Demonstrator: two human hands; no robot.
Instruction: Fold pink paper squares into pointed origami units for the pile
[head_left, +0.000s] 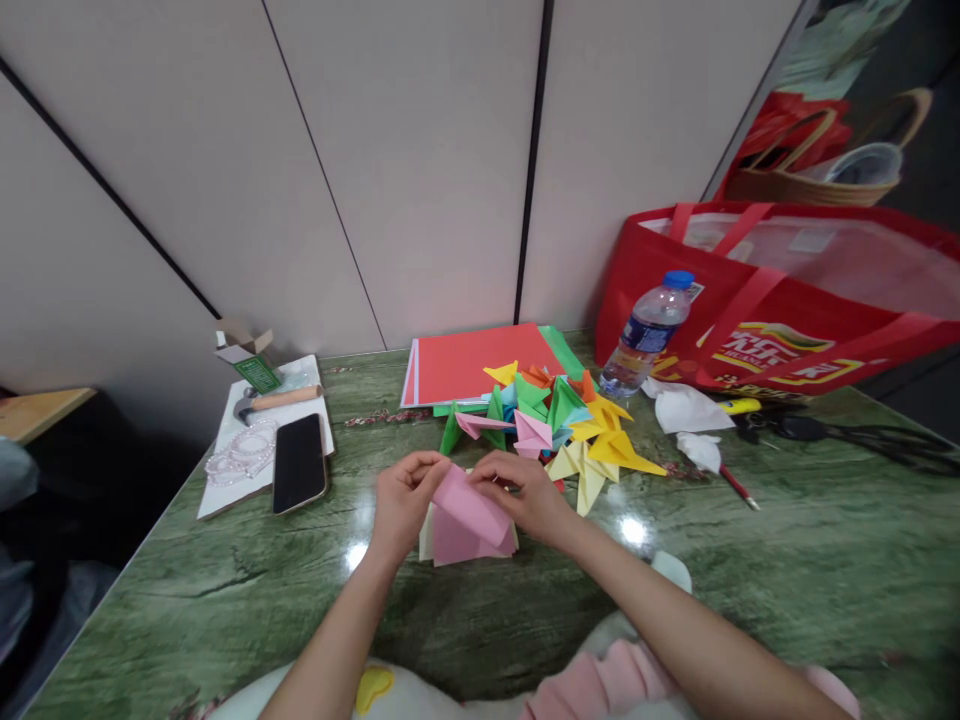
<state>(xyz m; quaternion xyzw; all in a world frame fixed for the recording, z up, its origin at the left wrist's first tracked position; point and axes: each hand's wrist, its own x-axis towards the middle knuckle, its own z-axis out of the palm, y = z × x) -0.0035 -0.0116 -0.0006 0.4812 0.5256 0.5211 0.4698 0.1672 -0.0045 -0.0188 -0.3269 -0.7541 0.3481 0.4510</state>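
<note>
Between my two hands is a pink sheet of paper (474, 505), bent over at its upper edge and held above the table. My left hand (409, 495) pinches its left corner between thumb and fingers. At the right, my right hand (525, 490) grips the upper right edge with its fingertips. Directly below lies a small stack of paper squares (459, 545), pink on top with cream edges showing. Just beyond my hands is a heap of folded paper pieces (559, 415) in green, pink, yellow, orange and blue.
Behind the heap lie large coloured sheets (480, 362). At left are a phone (300, 465), a hammer (281, 400), beads (244, 452) and a small green box (251, 362). At right stand a water bottle (646, 335) and a red bag (757, 310), near crumpled tissues (686, 408) and a pencil (739, 487).
</note>
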